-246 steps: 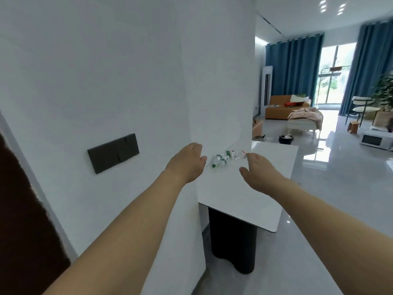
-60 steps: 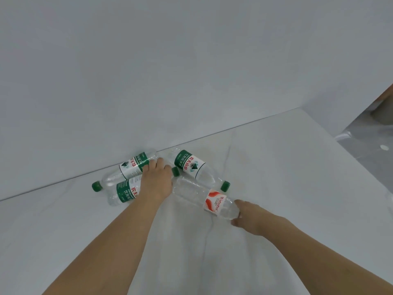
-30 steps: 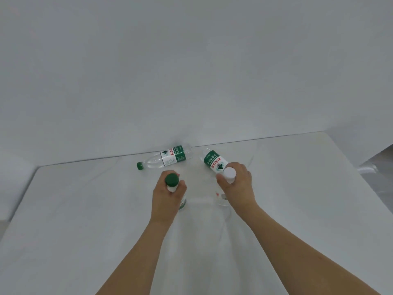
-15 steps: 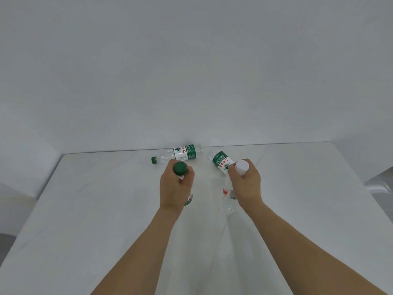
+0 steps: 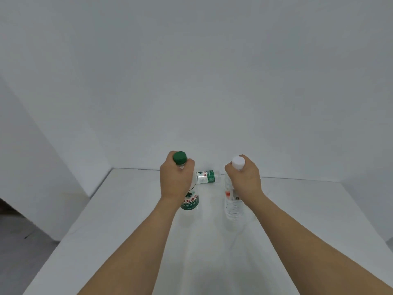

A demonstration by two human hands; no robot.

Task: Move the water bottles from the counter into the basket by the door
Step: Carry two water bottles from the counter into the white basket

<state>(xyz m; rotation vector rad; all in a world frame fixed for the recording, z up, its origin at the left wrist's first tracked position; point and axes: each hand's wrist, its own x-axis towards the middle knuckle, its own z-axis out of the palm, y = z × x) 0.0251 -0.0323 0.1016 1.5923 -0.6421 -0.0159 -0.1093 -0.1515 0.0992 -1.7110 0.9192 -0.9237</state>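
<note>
My left hand (image 5: 175,179) grips the neck of a green-capped water bottle (image 5: 190,202) with a green label, held upright above the white counter (image 5: 131,220). My right hand (image 5: 244,179) grips the neck of a white-capped clear bottle (image 5: 232,207) with a red-and-white label, also upright and lifted. One more green-labelled bottle (image 5: 207,176) lies on its side on the counter near the wall, between my two hands. Any further bottle behind my hands is hidden. The basket is not in view.
A plain white wall (image 5: 191,81) rises directly behind the counter. A white wall corner (image 5: 42,167) juts out at the left, with grey floor (image 5: 19,248) below it. The counter's right edge shows at the far right.
Both hands have lifted their upright bottles higher and drawn them toward me. The view has shifted back, so the lying bottle looks farther off.
</note>
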